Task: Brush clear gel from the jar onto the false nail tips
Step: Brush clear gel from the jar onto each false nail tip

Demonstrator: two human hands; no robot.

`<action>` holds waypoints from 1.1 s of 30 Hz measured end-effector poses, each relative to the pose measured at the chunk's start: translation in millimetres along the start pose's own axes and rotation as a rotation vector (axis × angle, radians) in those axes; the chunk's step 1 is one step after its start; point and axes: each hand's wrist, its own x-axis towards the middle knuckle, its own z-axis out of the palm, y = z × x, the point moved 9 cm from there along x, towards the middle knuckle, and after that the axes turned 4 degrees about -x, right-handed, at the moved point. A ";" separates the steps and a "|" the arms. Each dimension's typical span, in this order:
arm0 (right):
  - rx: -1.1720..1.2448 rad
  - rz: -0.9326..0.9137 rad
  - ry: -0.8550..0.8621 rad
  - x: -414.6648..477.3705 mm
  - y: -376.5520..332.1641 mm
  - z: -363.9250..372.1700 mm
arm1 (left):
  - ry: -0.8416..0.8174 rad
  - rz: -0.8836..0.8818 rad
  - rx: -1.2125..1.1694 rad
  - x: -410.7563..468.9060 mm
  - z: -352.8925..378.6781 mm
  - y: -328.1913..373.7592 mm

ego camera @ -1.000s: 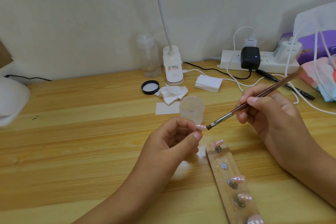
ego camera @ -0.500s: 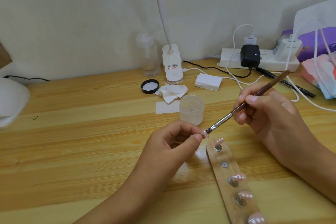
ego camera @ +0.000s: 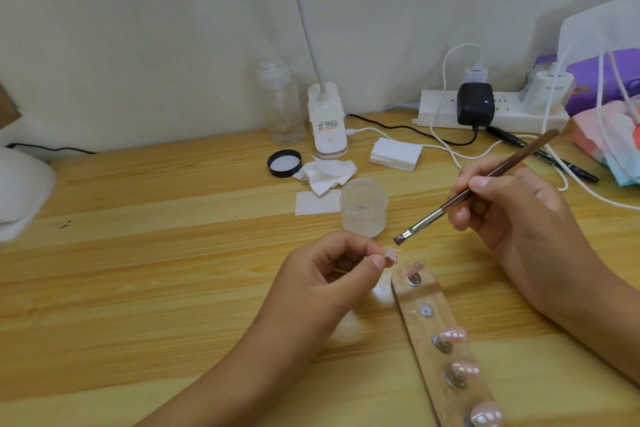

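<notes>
– While the left hand (ego camera: 329,274) is raised over the pale wooden counter (ego camera: 138,253) near the centre of the frame, what are its fingers (ego camera: 379,262) doing?

– Thumb and forefinger are pressed together on a small pink false nail tip (ego camera: 392,255), pinching it by its near end. The other fingers curl loosely behind.

– And the right hand (ego camera: 512,208)?

– It sits right of centre, its fingers (ego camera: 481,181) pinching a thin brush (ego camera: 509,165) with a brown wooden handle and metal ferrule, pen-fashion. The handle slants toward the upper right. The dark bristles point down-left and hang just above the pinched tip, with a sliver of gap showing.

– Where is the gel?

– In a small frosted clear plastic jar (ego camera: 363,207), open, standing on the counter just beyond the left hand, slightly above the frame's centre. How full it is, I cannot tell. Its round black lid (ego camera: 284,163) lies white inner face up further to the upper left, beside a crumpled white wipe (ego camera: 325,173).

– Other nails?

– A long wooden strip (ego camera: 436,322) set with metal studs runs from just below the held tip to the lower right edge. Four pink tips (ego camera: 452,335) are mounted on it, and one stud near the top shows bare metal.

– Anything behind?

– A white power strip (ego camera: 440,113) lies along the wall at upper right, with a black adapter (ego camera: 475,103) plugged in.
</notes>
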 end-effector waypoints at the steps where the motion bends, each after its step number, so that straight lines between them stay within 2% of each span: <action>1: 0.011 0.005 -0.019 -0.2 -0.5 1.7 | 0.000 -0.001 0.000 0.0 0.0 -0.2; 5: -0.030 0.007 -0.084 -2.3 0.9 8.7 | 0.000 -0.007 0.006 0.1 0.2 -0.1; 11: -0.056 -0.033 -0.017 -1.0 -1.3 1.5 | -0.031 0.008 -0.018 -0.5 1.8 1.5; 15: 0.020 -0.050 -0.017 1.6 -5.1 -0.4 | -0.013 0.053 -0.003 -0.9 0.9 5.2; 21: 0.101 0.034 -0.054 1.5 0.3 5.8 | 0.015 0.020 -0.040 -0.4 -2.0 1.0; 33: 0.042 0.076 -0.020 -2.6 3.4 7.0 | 0.008 0.008 -0.016 -1.0 -0.1 -0.4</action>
